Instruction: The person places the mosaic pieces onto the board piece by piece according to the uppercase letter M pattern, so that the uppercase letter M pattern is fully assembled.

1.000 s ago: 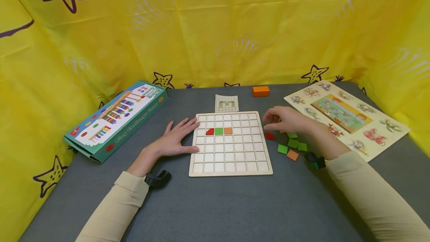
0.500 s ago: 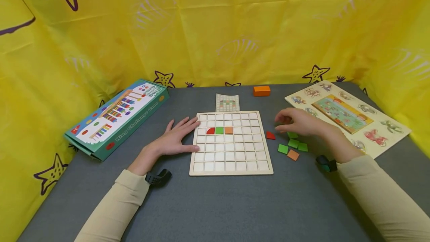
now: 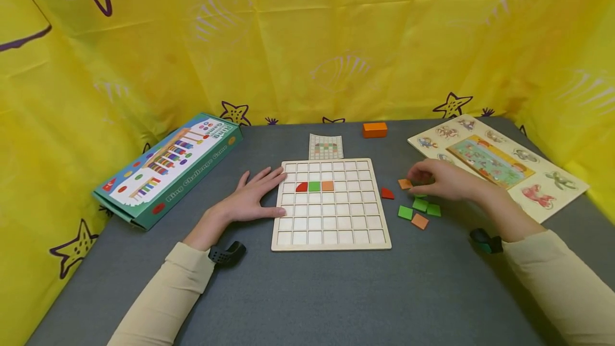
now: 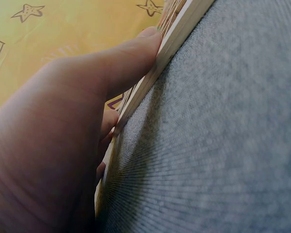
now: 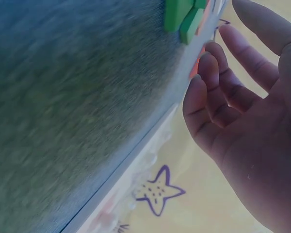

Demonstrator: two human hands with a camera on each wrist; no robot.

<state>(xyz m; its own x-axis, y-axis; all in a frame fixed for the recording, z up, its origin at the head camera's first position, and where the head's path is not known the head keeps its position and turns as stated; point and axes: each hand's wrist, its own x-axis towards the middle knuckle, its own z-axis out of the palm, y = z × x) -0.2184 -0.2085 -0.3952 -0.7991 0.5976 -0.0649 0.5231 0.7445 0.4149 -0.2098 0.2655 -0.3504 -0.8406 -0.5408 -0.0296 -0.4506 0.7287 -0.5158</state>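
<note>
In the head view a pale wooden grid board lies in the middle of the table. Along one row sit a red quarter-circle tile, a green square tile and an orange tile. My left hand, fingers spread, rests its thumb and fingertips on the board's left edge; the left wrist view shows the thumb over the rim. My right hand hovers beside an orange tile and over several green tiles, fingers loosely bent. In the right wrist view its thumb stands apart from the fingers.
Another red quarter-circle and an orange square lie right of the board. A pattern card touches its far edge. Around stand an orange block, a Ring Challenge Game box and a sea-animal puzzle board.
My right hand has drawn away from the board to the right, and an orange tile now shows at its fingertips. My left hand has stayed on the board's edge.
</note>
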